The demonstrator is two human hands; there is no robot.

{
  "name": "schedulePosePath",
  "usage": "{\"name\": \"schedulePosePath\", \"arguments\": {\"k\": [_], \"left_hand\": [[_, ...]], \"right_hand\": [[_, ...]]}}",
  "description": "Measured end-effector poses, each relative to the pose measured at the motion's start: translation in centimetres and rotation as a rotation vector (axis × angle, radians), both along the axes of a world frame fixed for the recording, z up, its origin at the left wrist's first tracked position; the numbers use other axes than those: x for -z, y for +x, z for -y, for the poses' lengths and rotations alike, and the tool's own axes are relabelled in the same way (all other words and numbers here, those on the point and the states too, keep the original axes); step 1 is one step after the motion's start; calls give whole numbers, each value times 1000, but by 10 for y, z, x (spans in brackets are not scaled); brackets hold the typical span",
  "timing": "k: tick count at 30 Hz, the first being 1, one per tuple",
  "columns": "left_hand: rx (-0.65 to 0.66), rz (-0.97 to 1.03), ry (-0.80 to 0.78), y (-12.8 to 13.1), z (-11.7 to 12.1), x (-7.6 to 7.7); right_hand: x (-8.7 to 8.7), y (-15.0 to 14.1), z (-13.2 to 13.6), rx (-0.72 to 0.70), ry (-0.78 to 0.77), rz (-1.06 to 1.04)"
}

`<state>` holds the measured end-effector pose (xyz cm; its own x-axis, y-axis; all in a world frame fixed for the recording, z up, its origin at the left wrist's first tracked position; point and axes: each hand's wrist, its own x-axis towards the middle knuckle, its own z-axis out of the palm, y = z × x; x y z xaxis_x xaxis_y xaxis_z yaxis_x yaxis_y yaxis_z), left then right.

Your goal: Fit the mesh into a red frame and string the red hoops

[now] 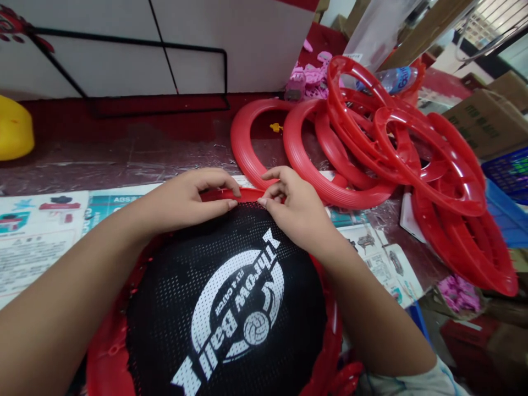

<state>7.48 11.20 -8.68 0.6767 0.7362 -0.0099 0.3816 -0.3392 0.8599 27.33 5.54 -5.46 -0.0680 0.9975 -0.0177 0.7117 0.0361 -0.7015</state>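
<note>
A black mesh net (pixel 165 297) with white "Throw Ball" print lies across a red plastic ring frame (pixel 109 352) close in front of me. At the far edge of the frame, my left hand (pixel 202 198) curls its fingers over the red rim, its thumb pressing on the net's border. Just to the right, my right hand (pixel 295 212) pinches the net's edge between thumb and fingers. A short stretch of red rim shows between the two hands. Whatever lies under the right fingertips is too small to make out.
Ribbed red rings (pixel 247 135) and glossy red ring frames (pixel 433 159) are heaped at the right. Behind them are pink plastic parts (pixel 309 77) and a water bottle (pixel 398 80). A black wire stand (pixel 226 71) stands at the back; a yellow object (pixel 14 129) sits far left.
</note>
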Motion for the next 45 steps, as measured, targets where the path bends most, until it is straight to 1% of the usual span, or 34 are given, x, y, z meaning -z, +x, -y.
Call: {"name": "schedulePosePath", "arguments": {"k": [2,7,12,15,19,22,25,27,29,30,32,35,36,38,41,45], "left_hand": [[26,14,27,0,0,0],[140,2,97,-1,0,1],[136,-39,104,-1,0,3],[142,-77,118,-2,-1,6],[159,-125,180,0,-1,8],[158,-105,216,3,-1,6],[145,-151,217,2,-3,2],[104,-242,223,-3,-6,-1],[66,-345,239,-12,-11,-2],[59,-401,244,-17,-13,-2],[59,-502,247,-26,-16,-2],[58,-560,256,-28,-15,-5],[72,-537,270,-26,-13,-8],[115,-424,293,-17,-9,-13],[140,-250,256,-5,-3,-18],[125,-188,177,-1,-3,-14]], "right_hand": [[2,0,0,-1,11,5],[3,-2,-1,1,29,45],[4,-2,-2,7,85,131],[5,-2,-2,-16,78,176],[4,-1,-1,-59,45,209],[-8,0,3,-61,60,243],[-32,2,12,-55,44,334],[-47,2,19,-82,-44,420],[-53,-1,25,-150,-141,536],[-53,-3,27,-191,-170,594],[-47,-10,30,-258,-174,675],[-32,-21,32,-293,-135,689],[-28,-24,32,-290,-127,682],[-20,-29,31,-265,-108,669],[-14,-32,30,-207,-87,652],[-12,-29,26,-156,-80,623]]}}
